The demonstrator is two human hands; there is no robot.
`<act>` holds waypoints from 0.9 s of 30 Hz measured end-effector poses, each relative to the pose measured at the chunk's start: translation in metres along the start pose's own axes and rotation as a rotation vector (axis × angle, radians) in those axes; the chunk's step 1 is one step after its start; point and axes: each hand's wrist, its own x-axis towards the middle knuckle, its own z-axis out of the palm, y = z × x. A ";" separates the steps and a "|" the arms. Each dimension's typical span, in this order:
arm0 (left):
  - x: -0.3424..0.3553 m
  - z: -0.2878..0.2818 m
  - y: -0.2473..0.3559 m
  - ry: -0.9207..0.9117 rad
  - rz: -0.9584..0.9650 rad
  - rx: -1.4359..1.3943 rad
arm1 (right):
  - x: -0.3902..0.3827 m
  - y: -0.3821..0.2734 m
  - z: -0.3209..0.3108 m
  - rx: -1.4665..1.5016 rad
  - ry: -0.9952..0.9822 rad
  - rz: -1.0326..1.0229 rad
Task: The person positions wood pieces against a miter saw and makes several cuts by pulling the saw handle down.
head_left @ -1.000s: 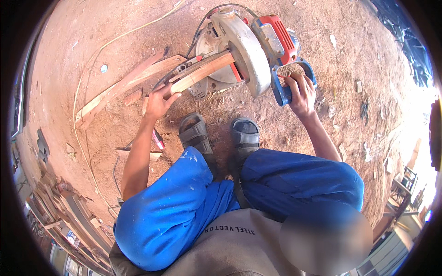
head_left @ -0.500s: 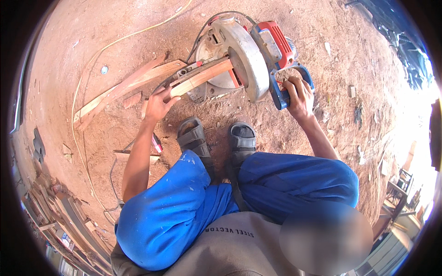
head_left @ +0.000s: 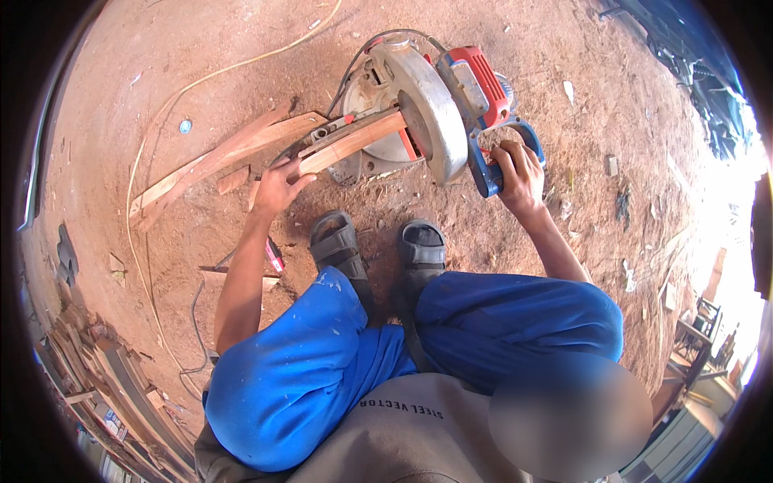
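A chop saw with a grey metal blade guard [head_left: 443,137] and red motor housing [head_left: 483,80] stands on the dusty ground at the top centre. My right hand [head_left: 519,173] is closed around its blue D-shaped handle [head_left: 487,181]. My left hand [head_left: 282,181] grips the near end of a short wooden strip [head_left: 350,138], which lies across the saw's base, its far end at the guard. The blade itself is mostly hidden by the guard. My sandalled feet [head_left: 338,245] are just below the saw.
Loose planks [head_left: 197,181] lie left of the saw. A yellow cord [head_left: 133,181] curves across the dirt, and a dark cable [head_left: 197,314] runs near my left leg. Wood strips [head_left: 113,370] are piled at lower left. Dark blue material [head_left: 692,56] sits at upper right, wooden items at lower right.
The saw, wooden strip and both hands appear slightly lower in the picture, along with the surrounding ground. Both hands keep their grips, with no clear movement of the strip along the saw.
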 end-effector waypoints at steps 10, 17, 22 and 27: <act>0.001 0.000 0.001 -0.009 0.012 -0.041 | -0.012 0.002 0.012 -0.011 0.018 0.012; 0.000 0.001 -0.008 0.005 0.048 -0.069 | -0.013 0.002 0.018 0.018 0.042 0.006; 0.002 -0.003 -0.002 -0.048 0.022 -0.059 | -0.015 0.003 0.019 -0.018 0.040 -0.010; 0.000 -0.003 -0.004 -0.034 0.046 -0.052 | -0.019 0.003 0.022 -0.001 0.035 0.023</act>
